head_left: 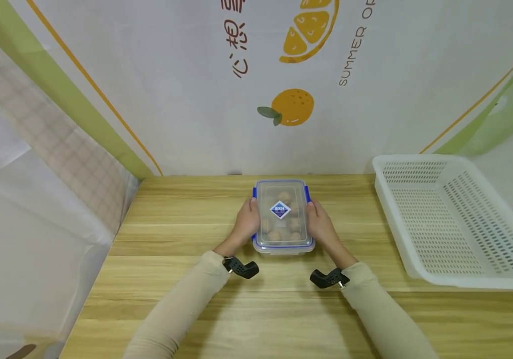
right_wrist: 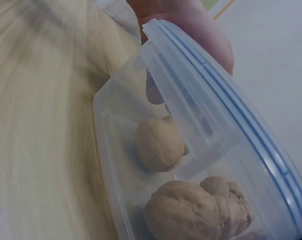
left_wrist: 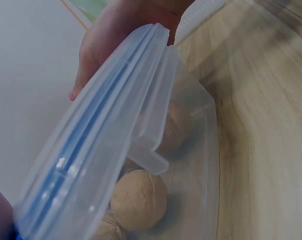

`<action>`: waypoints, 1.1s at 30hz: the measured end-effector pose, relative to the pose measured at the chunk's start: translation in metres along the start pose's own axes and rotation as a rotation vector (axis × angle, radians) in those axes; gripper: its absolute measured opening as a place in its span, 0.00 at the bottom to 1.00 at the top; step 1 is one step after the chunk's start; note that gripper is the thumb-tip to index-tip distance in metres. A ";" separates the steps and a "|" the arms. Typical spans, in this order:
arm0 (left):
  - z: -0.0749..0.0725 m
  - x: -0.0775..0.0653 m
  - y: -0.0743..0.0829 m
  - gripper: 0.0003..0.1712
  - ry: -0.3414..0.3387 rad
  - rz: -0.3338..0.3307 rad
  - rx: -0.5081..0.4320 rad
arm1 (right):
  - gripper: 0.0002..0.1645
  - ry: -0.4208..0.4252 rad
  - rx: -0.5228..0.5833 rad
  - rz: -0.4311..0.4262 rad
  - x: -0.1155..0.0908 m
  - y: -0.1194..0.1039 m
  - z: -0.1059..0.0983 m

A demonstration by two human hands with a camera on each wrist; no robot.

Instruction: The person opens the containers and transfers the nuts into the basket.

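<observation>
A clear plastic food container [head_left: 285, 246] with a blue-edged lid and a diamond-shaped label [head_left: 280, 210] stands on the wooden table. Through its walls show several walnuts [right_wrist: 178, 210] lying loose on the bottom. My left hand [head_left: 245, 221] grips the left side of the container, thumb along the lid's edge. On the opposite side, my right hand [head_left: 322, 224] grips it in the same way. Blue clips show at both long sides, partly covered by the hands. In the left wrist view, the near lid flap hangs angled outward from the wall beside a walnut [left_wrist: 139, 199].
A white perforated plastic basket [head_left: 411, 239] stands at the right of the table [head_left: 184, 219]. Behind the table hangs a white cloth [head_left: 193, 124] printed with oranges, and more cloth [head_left: 23, 224] hangs at the left. Each wrist wears a black camera mount [head_left: 244, 269].
</observation>
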State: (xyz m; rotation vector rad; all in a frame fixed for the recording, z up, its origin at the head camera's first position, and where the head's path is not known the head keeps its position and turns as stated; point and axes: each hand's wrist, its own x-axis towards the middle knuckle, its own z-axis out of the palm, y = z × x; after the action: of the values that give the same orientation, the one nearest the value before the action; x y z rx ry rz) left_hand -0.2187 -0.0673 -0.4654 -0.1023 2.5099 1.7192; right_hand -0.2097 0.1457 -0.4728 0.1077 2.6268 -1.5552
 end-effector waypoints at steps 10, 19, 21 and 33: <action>0.002 0.001 0.002 0.29 0.015 0.002 0.000 | 0.33 0.008 0.019 0.019 0.001 -0.005 0.000; 0.005 0.001 0.004 0.29 0.057 -0.001 0.058 | 0.31 0.043 -0.068 -0.002 0.002 -0.007 0.001; 0.006 0.001 0.004 0.29 0.062 0.004 0.065 | 0.31 0.049 -0.082 -0.007 0.002 -0.007 0.001; 0.006 -0.001 0.005 0.28 0.053 0.012 0.076 | 0.25 0.080 -0.122 -0.008 0.003 0.001 -0.002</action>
State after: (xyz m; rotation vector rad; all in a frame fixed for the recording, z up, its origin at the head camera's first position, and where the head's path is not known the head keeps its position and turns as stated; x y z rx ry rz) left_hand -0.2182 -0.0601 -0.4629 -0.1296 2.6151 1.6449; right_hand -0.2128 0.1481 -0.4728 0.1547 2.7786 -1.4170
